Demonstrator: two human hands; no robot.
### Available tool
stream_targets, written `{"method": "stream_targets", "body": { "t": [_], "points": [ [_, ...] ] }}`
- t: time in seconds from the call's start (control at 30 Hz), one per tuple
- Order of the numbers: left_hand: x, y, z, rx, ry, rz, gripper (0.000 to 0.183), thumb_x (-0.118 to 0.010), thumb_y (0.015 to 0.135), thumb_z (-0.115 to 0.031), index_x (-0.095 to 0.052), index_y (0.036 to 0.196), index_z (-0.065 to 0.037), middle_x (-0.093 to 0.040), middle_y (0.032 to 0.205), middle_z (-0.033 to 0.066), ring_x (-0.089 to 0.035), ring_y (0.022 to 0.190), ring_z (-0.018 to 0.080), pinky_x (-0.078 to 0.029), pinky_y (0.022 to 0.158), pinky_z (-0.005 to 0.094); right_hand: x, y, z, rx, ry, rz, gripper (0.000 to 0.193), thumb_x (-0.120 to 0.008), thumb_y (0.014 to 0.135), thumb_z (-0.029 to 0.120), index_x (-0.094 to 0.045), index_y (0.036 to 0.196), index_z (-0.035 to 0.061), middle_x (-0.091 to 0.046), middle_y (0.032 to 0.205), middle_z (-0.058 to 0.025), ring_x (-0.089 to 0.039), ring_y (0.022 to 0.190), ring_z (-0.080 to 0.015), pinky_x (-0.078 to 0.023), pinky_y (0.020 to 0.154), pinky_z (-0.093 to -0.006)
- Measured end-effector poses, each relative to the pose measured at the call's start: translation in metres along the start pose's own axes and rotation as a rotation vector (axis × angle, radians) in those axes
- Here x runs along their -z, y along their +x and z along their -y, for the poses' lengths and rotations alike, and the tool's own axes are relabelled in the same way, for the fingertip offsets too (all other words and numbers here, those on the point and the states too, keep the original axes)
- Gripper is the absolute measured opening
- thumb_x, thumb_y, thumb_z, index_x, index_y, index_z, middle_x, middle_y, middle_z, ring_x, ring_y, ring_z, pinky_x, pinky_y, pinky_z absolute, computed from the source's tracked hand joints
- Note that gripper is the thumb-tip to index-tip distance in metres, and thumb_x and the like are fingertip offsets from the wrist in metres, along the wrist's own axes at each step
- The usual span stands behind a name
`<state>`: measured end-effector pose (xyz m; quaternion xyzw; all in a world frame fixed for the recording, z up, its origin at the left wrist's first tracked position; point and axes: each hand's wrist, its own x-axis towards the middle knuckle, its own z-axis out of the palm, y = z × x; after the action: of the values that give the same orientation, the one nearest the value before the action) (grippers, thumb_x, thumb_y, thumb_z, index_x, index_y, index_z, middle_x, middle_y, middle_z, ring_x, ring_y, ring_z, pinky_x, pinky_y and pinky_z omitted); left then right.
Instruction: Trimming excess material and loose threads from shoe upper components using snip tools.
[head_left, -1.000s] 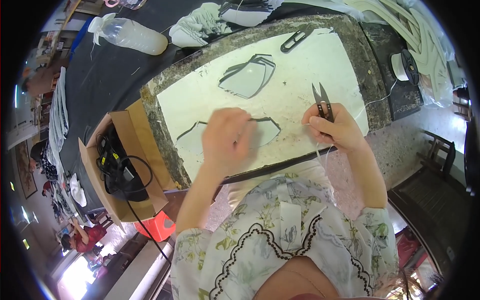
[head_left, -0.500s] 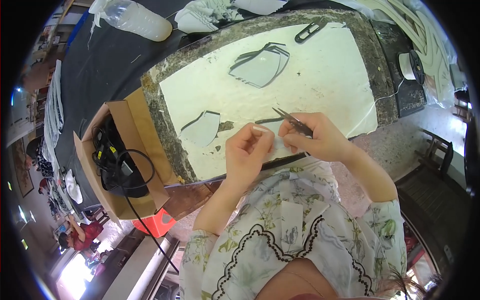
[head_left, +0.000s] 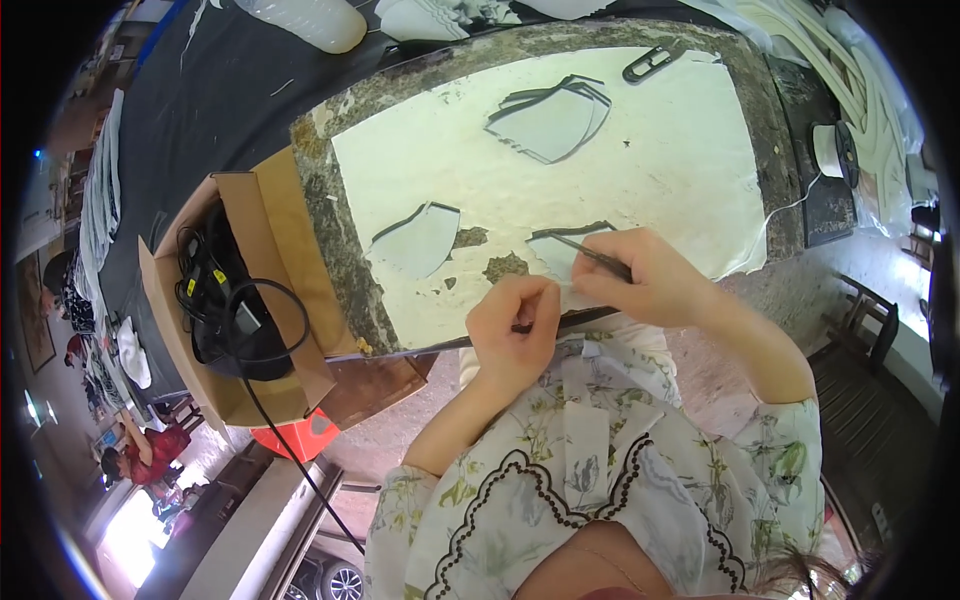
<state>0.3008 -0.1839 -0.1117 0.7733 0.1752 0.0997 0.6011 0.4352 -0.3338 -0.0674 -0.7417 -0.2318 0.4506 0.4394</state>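
Viewing from the head camera, the right hand (head_left: 655, 285) grips a slim dark metal tool (head_left: 592, 256), most likely small scissors or tweezers (the exact kind cannot be told), pinched between thumb and fingers with its tip pointing up and left. The tip lies over a pale grey cut piece (head_left: 568, 250) with a dark curved edge, which rests flat at the near edge of the work board (head_left: 660, 150). The left hand (head_left: 512, 330) is curled closed just beside the right hand, at the board's near edge; whether it pinches the piece's lower edge or a thread cannot be told.

A second grey cut piece (head_left: 415, 240), fan-shaped with a dark rim, lies flat to the left, apart from the first. A stack of similar grey pieces (head_left: 555, 120) sits further back, near the middle of the board. A dark metal clip-like tool (head_left: 650, 63) lies at the far edge.

The board is covered by a cream sheet, matt and worn, with brown patches where the coating has flaked near the hands. Its border is rough, mottled and stone-like. It rests on a dark table (head_left: 220, 90). An open cardboard box (head_left: 230, 300) holding black cables stands against the left side of the board. A spool of white tape (head_left: 832, 150) sits to the right.

Bare cream surface remains between the stack and the two single pieces. The near edge is crowded by both hands.
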Motion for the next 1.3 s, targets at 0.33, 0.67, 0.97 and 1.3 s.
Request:
{"method": "stream_targets", "body": {
  "t": [0.33, 0.67, 0.97, 1.3],
  "points": [
    [0.003, 0.003, 0.021, -0.596, 0.660, 0.041, 0.034, -0.074, 0.073, -0.008, -0.067, 0.107, -0.004, -0.065, 0.115, 0.0047, -0.060, 0.098, 0.0252, -0.043, 0.084, 0.0361, 0.004, 0.056, -0.009, 0.245, -0.393, -0.044, 0.020, -0.062, 0.086, 0.017, -0.063, 0.082, -0.0023, -0.065, 0.069, -0.0157, -0.066, 0.065, -0.0283, -0.051, 0.062, -0.0366],
    [0.008, 0.009, 0.019, -0.581, 0.607, -0.015, 0.030, -0.073, 0.072, -0.003, -0.068, 0.102, -0.003, -0.067, 0.111, 0.0067, -0.060, 0.097, 0.0258, -0.044, 0.084, 0.0348, 0.001, 0.060, 0.005, -0.046, -0.236, 0.093, 0.020, -0.062, 0.089, 0.015, -0.062, 0.080, -0.0029, -0.061, 0.055, -0.0112, -0.064, 0.049, -0.0226, -0.051, 0.054, -0.0346],
    [0.005, 0.015, 0.017, -0.558, 0.741, 0.012, 0.032, -0.072, 0.076, -0.010, -0.065, 0.106, -0.003, -0.064, 0.116, 0.0072, -0.057, 0.101, 0.0240, -0.041, 0.083, 0.0352, 0.001, 0.059, -0.003, 0.088, -0.335, -0.027, 0.021, -0.065, 0.086, 0.015, -0.062, 0.077, -0.0042, -0.061, 0.055, -0.0117, -0.062, 0.046, -0.0190, -0.048, 0.048, -0.0313],
    [-0.003, 0.013, 0.013, -0.468, 0.872, 0.020, 0.044, -0.068, 0.082, -0.019, -0.061, 0.123, -0.006, -0.061, 0.115, 0.0037, -0.051, 0.106, 0.0252, -0.033, 0.093, 0.0382, 0.038, 0.033, -0.011, -0.265, 0.075, 0.053, 0.023, -0.061, 0.086, 0.013, -0.060, 0.070, -0.0029, -0.061, 0.056, -0.0059, -0.060, 0.047, -0.0126, -0.047, 0.045, -0.0259]
  ]
}}
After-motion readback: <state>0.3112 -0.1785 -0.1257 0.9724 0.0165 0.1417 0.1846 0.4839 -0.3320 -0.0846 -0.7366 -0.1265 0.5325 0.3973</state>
